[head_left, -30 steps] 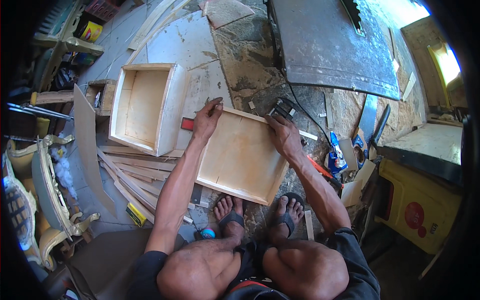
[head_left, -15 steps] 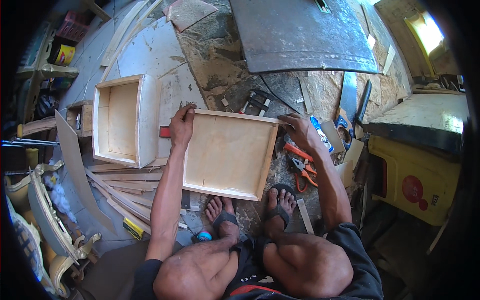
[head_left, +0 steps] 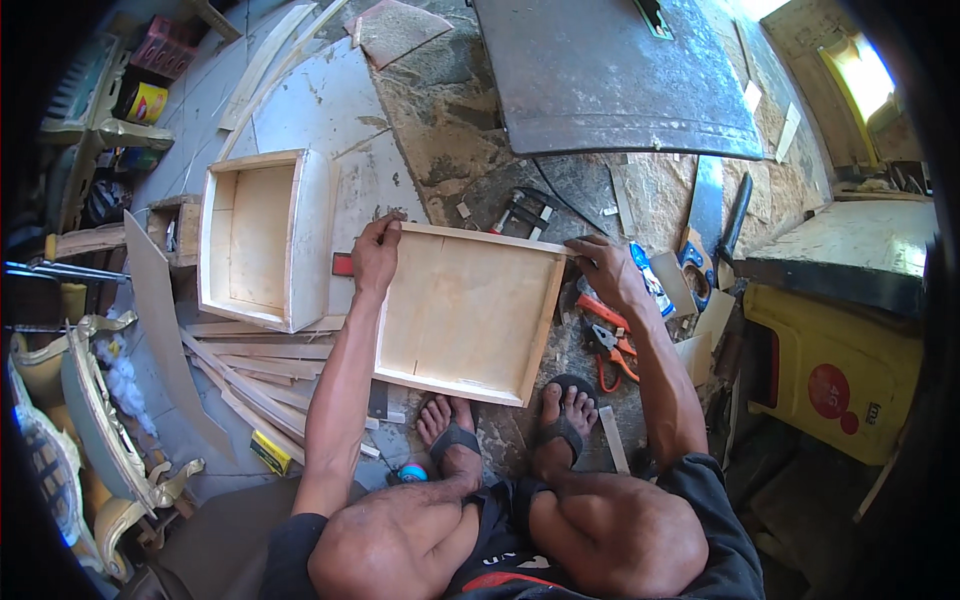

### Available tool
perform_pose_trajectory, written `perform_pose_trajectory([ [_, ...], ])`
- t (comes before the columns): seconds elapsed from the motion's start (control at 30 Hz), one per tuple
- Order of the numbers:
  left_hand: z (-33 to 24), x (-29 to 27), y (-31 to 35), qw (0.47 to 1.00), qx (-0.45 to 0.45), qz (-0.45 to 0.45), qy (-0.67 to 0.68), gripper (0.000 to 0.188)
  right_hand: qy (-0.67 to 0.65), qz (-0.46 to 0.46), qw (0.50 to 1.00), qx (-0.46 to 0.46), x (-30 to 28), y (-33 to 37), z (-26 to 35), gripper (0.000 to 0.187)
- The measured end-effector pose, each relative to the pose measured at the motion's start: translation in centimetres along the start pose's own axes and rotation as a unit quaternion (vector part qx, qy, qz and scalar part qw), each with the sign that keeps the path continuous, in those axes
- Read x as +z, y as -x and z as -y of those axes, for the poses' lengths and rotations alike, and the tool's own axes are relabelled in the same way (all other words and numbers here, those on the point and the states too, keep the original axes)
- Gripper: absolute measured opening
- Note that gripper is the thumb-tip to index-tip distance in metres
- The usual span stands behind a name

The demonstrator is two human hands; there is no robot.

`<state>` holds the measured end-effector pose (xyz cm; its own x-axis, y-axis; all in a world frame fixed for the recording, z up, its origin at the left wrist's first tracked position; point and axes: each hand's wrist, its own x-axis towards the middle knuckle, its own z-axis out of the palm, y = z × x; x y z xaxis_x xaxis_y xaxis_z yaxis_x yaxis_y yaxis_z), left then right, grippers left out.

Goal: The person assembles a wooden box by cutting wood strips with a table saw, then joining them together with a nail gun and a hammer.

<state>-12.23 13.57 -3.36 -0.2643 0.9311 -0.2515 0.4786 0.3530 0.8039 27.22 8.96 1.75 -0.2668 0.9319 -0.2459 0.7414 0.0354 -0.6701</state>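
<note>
A shallow wooden drawer box [head_left: 455,320] with a pale plywood bottom lies before my feet, its inside facing up. Along its far edge runs a thin wooden strip [head_left: 490,238], whose right end sticks out a little past the corner. My left hand [head_left: 376,258] is closed at the far left corner, thumb and fingers pinching the strip's left end. At the far right corner, my right hand [head_left: 606,270] pinches the other end between thumb and fingers. Whether the strip is fixed to the box I cannot tell.
A second wooden box [head_left: 312,240] stands at the left, beside stacked wood strips [head_left: 270,362]. Right of my right forearm are pliers [head_left: 612,350] and a handsaw [head_left: 696,255]. A clamp [head_left: 522,215] lies beyond the drawer, near a dark board [head_left: 620,90]. A yellow stool [head_left: 830,370] is far right.
The whole view has shifted slightly, so things appear a little further right and lower. Both hands keep their hold at the two ends of the strip.
</note>
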Motion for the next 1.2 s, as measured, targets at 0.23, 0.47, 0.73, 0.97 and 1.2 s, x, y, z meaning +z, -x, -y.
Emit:
perform_pose_trajectory([
  [0.23, -3.0, -0.1, 1.0, 0.996, 0.04, 0.01, -0.077, 0.034, -0.01, 0.004, 1.0, -0.003, -0.2, -0.1, -0.2, 0.033],
  [0.47, -7.8, 3.2, 2.9, 0.87, 0.406, -0.055, -0.275, 0.025, -0.006, 0.006, 1.0, -0.007, -0.1, -0.4, -0.5, 0.032],
  [0.73, -10.6, 8.6, 2.7, 0.853, 0.33, 0.324, -0.242, 0.025, -0.015, 0.006, 1.0, 0.003, -0.2, -0.6, 0.4, 0.033],
  [0.97, -11.9, 9.0, 0.8, 0.824, 0.25, 0.43, -0.271, 0.028, -0.028, 0.004, 1.0, -0.009, -0.1, -0.4, -0.2, 0.035],
  [1.2, -10.1, 6.1, -1.4, 0.832, 0.246, 0.453, -0.204, 0.031, -0.047, -0.166, 0.982, 0.078, -2.7, 6.0, 0.4, 0.046],
])
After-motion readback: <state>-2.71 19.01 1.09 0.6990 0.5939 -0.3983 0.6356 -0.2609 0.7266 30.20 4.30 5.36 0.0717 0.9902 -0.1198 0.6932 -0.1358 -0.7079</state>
